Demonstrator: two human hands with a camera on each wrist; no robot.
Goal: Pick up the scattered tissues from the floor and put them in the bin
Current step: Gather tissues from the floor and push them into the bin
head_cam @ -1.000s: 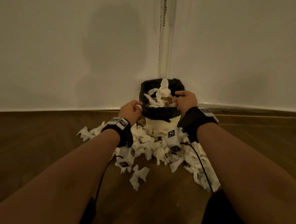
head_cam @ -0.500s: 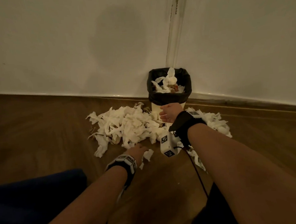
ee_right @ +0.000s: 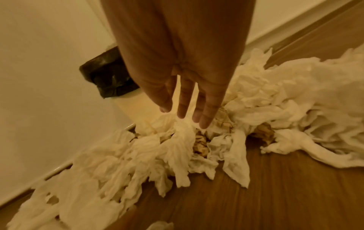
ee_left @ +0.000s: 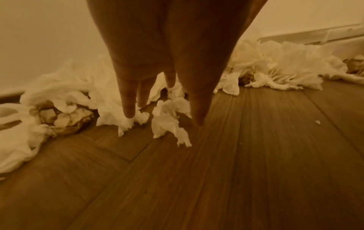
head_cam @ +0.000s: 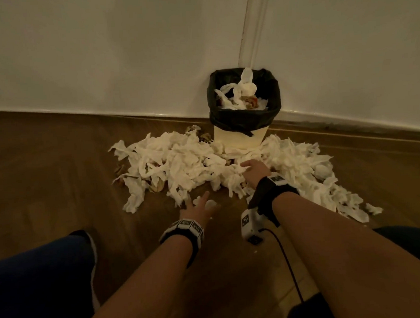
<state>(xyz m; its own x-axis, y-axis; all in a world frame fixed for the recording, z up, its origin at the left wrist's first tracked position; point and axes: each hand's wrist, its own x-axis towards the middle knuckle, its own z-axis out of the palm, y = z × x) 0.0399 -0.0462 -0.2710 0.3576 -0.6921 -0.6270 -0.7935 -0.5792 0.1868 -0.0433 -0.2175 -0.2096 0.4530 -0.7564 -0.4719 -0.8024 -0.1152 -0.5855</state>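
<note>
A wide heap of white tissues (head_cam: 180,165) lies on the wooden floor in front of a small cream bin (head_cam: 242,136) lined with a black bag (head_cam: 246,118); more tissues sit inside it. My left hand (head_cam: 197,206) hovers with straight fingers over a small loose tissue (ee_left: 167,119) at the heap's near edge. My right hand (head_cam: 253,168) reaches into the heap just below the bin, its straight fingertips (ee_right: 185,113) touching the tissues (ee_right: 177,140). Neither hand holds anything.
The bin stands in the corner of two white walls (head_cam: 99,55) with a skirting board (head_cam: 349,125) along the floor. Brown crumpled paper (ee_left: 65,119) is mixed into the heap. My knees (head_cam: 39,280) in dark trousers are at the lower left.
Both hands came down from the bin's rim to the floor heap. The left hand now reaches the heap's near edge, and the right hand has dropped into the tissues below the bin.
</note>
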